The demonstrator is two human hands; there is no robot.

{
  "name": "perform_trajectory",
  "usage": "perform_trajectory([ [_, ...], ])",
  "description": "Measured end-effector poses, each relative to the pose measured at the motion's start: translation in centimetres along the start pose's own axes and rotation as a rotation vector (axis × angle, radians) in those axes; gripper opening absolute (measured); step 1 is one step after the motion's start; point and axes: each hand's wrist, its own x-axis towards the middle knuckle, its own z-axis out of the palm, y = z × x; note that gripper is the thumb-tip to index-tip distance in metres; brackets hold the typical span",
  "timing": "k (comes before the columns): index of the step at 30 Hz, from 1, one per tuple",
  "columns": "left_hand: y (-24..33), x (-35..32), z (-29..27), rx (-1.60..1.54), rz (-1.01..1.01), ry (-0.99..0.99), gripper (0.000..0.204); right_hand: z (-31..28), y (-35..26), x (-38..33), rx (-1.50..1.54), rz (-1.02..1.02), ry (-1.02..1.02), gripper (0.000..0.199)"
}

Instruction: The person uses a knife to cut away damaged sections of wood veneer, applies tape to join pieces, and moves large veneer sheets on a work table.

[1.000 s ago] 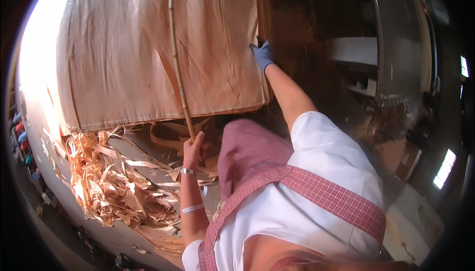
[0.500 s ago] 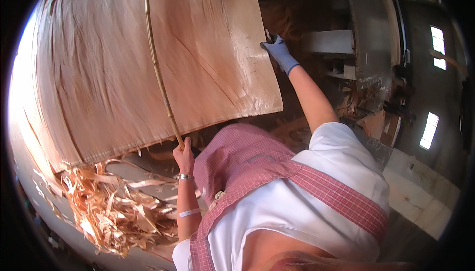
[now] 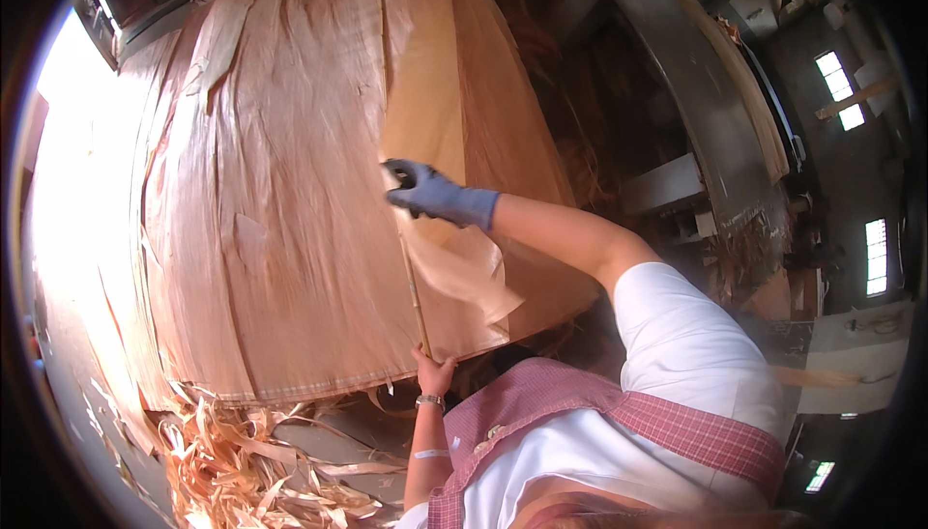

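A broad stack of thin reddish-brown wood veneer sheets (image 3: 290,191) spreads in front of me. My left hand (image 3: 435,372), bare with a bracelet at the wrist, is closed round the lower end of a thin bamboo stick (image 3: 414,287) that lies up across the veneer. My right hand (image 3: 430,193), in a blue-grey glove with dark fingertips, pinches the edge of a pale, loose veneer piece (image 3: 464,278) over the middle of the stack. Its lower end curls and hangs below the glove. A yellowish band of veneer (image 3: 425,94) shows above this hand.
Below the stack's near left edge lies a heap of curled veneer scraps (image 3: 232,461) on the grey floor. A long dark machine beam (image 3: 691,75) runs along the right, with a pale block (image 3: 662,181) beside it. Light-coloured boards (image 3: 860,355) stand at the far right.
My right hand has moved left from the stack's right edge to its middle, drawing veneer with it. The top sheet now looks folded and curled there. My left hand still holds the bamboo stick.
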Motion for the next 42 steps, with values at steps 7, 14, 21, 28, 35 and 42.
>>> perform_trajectory([
  [7,-3.4,0.2,2.3,-0.086,0.364,0.207,0.07,12.4,-6.0,2.8,0.24,-0.279,-0.029,0.072],
  [14,-2.8,-0.4,5.1,-0.35,0.454,0.043,0.055,12.0,-3.6,-6.9,0.34,-0.159,0.005,0.062],
  [21,-4.0,-0.4,6.2,-0.804,0.074,0.234,0.023,3.0,17.3,-12.0,0.074,0.06,0.569,0.02],
  [28,4.2,-10.2,-3.8,-1.068,-0.198,0.007,0.023,10.4,23.0,-17.7,0.303,0.166,0.226,0.023],
  [35,8.9,-16.3,-8.2,-1.285,-0.168,-0.372,0.028,15.7,13.0,-21.0,0.346,0.127,0.36,0.036],
  [42,-1.9,-12.6,-19.8,-1.461,-0.19,-0.166,0.09,9.6,14.1,-23.1,0.564,0.208,0.472,0.012],
])
